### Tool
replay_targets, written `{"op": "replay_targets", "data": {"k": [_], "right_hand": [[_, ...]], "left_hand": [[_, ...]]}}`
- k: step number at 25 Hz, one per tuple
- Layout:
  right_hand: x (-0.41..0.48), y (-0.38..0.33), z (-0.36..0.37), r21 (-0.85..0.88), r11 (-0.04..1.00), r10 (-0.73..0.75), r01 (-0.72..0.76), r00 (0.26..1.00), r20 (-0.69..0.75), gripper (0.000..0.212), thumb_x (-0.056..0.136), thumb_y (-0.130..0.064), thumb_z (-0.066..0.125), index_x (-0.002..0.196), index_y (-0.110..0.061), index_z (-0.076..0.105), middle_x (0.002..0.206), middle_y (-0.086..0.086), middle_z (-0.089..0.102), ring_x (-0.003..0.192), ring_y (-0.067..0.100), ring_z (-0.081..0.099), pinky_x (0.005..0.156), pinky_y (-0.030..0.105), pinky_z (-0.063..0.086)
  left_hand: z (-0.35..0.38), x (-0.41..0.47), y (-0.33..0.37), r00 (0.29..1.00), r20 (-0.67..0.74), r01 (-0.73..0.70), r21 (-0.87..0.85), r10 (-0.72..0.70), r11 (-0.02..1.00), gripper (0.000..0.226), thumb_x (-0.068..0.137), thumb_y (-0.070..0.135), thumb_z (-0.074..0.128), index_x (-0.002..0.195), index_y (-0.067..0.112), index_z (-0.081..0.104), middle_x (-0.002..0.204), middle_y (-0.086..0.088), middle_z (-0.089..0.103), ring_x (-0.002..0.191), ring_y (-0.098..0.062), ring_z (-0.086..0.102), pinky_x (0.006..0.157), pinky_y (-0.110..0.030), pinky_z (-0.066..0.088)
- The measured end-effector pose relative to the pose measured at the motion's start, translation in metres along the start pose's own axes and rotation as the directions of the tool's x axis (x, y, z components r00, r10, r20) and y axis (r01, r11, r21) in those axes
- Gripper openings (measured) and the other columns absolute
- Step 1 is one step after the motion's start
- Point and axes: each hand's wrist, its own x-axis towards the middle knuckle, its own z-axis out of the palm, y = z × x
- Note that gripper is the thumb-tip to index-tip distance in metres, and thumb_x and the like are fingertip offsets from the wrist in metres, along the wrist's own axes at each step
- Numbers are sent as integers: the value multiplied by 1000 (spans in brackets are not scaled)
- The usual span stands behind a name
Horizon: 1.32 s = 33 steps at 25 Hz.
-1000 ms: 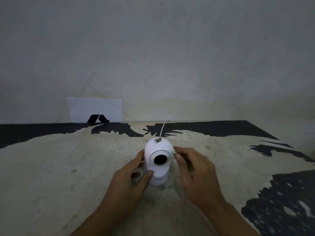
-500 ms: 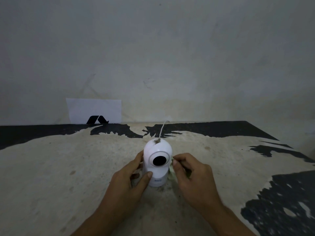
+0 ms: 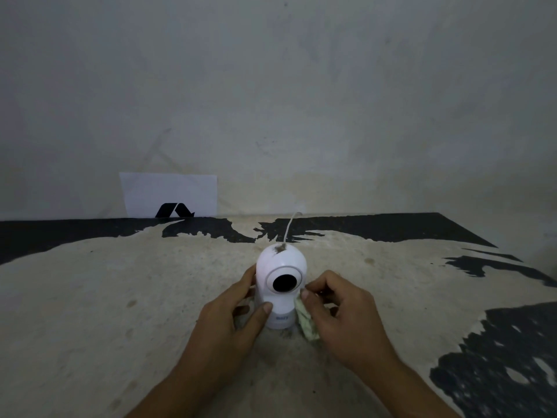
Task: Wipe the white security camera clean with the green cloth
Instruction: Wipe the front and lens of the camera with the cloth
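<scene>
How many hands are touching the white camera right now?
2: the left hand grips the security camera on its left side; the right hand presses the green cloth against its right side.

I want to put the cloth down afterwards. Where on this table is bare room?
Free: the worn table left of the left hand, and right of the right hand. Crowded: around the white dome-shaped security camera, where both hands and the pale green cloth meet.
</scene>
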Motion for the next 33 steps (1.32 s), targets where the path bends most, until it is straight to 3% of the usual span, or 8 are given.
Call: {"op": "replay_targets", "data": {"k": [7, 11, 15, 19, 24, 27, 30, 33], "right_hand": [[-3, -8, -2, -19, 996, 84, -82, 972, 218, 12, 80, -24, 74, 70, -20, 68, 66, -6, 69, 63, 8, 63, 56, 18, 50], [-3, -20, -6, 162, 980, 92, -113, 986, 136, 8, 76, -22, 78, 71, -21, 72, 68, -5, 70, 63, 6, 64, 56, 14, 48], [-3, -31, -7, 409, 898, 164, -162, 986, 30, 4, 74, -18, 78, 74, -18, 75, 72, -2, 75, 68, 11, 69, 59, 16, 51], [-5, -39, -4, 626, 750, 224, -215, 972, 66, 6, 71, -8, 76, 76, -7, 73, 72, 11, 75, 68, 23, 73, 60, 24, 57], [-7, -40, -3, 635, 744, 144, -209, 978, 152, 9, 80, -5, 69, 84, -11, 74, 82, 5, 76, 78, 16, 72, 67, 21, 56], [-4, -34, -2, 610, 775, 160, -166, 985, 66, 14, 86, -4, 63, 88, -12, 74, 82, 4, 76, 78, 15, 71, 67, 23, 57], [-1, -20, 0, 419, 899, 194, -124, 972, -130, 15, 89, -13, 62, 90, -26, 70, 84, -7, 73, 81, 7, 67, 63, 24, 55], [-1, -12, 5, 265, 953, 182, -146, 976, -118, 19, 89, -24, 62, 104, -34, 61, 101, -19, 66, 96, -7, 59, 68, 13, 50]], "left_hand": [[0, 0, 1, 1000, 5, -17, 16, 17, 1000, 58, 76, 45, 57, 121, 54, 21, 113, 41, 36, 96, 23, 42, 73, 7, 36], [-2, -1, 1, 982, -149, -86, 182, 114, 979, 38, 84, 47, 54, 121, 38, 49, 123, 25, 49, 106, 3, 50, 88, -16, 47], [-10, -7, 18, 924, -267, -246, 133, 274, 960, 16, 80, 38, 53, 82, 22, 58, 85, 13, 56, 76, -8, 57, 62, -19, 49], [-7, -13, 27, 968, -142, -212, -22, 207, 977, 27, 74, 46, 62, 91, 25, 60, 84, 9, 65, 74, -11, 65, 60, -17, 52], [-2, -16, 29, 971, -132, -215, -121, 199, 969, 28, 77, 31, 66, 104, 25, 61, 98, 10, 68, 89, -9, 67, 72, -23, 57], [-2, -13, 30, 956, -221, -216, -75, 195, 974, 23, 81, 25, 64, 103, 29, 60, 103, 15, 65, 90, -4, 65, 72, -16, 55], [-6, -7, 31, 906, -380, -211, -27, 185, 977, 29, 83, 7, 63, 103, 29, 61, 96, 15, 68, 91, -3, 63, 74, -11, 51], [-9, 2, 28, 855, -465, -234, 52, 230, 971, 30, 81, -2, 61, 101, 20, 64, 106, 4, 66, 101, -6, 61, 85, -15, 49]]}}
